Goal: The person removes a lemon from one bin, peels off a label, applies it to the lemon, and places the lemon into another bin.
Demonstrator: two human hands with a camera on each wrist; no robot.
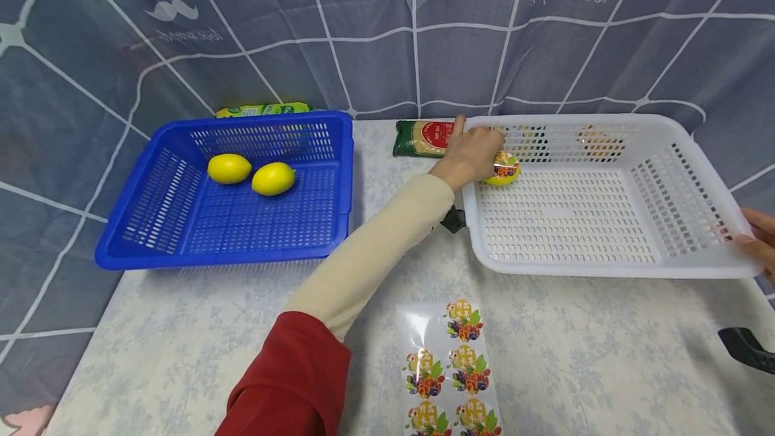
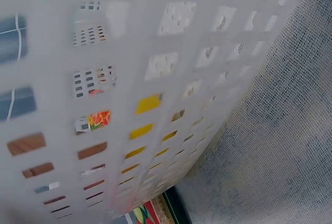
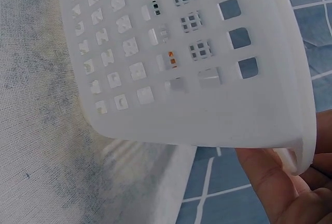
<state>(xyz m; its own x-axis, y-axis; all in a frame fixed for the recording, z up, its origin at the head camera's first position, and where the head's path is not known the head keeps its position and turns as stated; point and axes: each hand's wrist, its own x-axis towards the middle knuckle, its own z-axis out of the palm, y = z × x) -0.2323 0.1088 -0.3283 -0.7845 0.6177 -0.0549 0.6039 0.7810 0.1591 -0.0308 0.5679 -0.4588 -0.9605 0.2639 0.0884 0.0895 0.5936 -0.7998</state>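
Note:
A white plastic basket [image 1: 557, 268] stands at the right of the table. My left hand [image 1: 469, 153] grips its left rim, with fingers reaching over into the basket. Brownish patches of those fingers show through the slots in the left wrist view. Right beside them, inside the basket, lies a yellow lemon [image 1: 500, 179] bearing a colourful fruit sticker [image 1: 507, 163]. At the opposite end my right hand [image 1: 764, 242] holds the right rim, thumb on top; in the right wrist view its fingers [image 3: 264, 175] curl under the rim. The left palm is hidden.
A blue basket [image 1: 242, 260] at the left holds two lemons [image 1: 251, 173]. In front lies a sheet of fruit stickers [image 1: 418, 318]. A green-and-red food packet [image 1: 420, 138] is behind the left hand; a green-yellow packet [image 1: 263, 110] is behind the blue basket. A grey curtain [image 1: 375, 73] hangs at the back.

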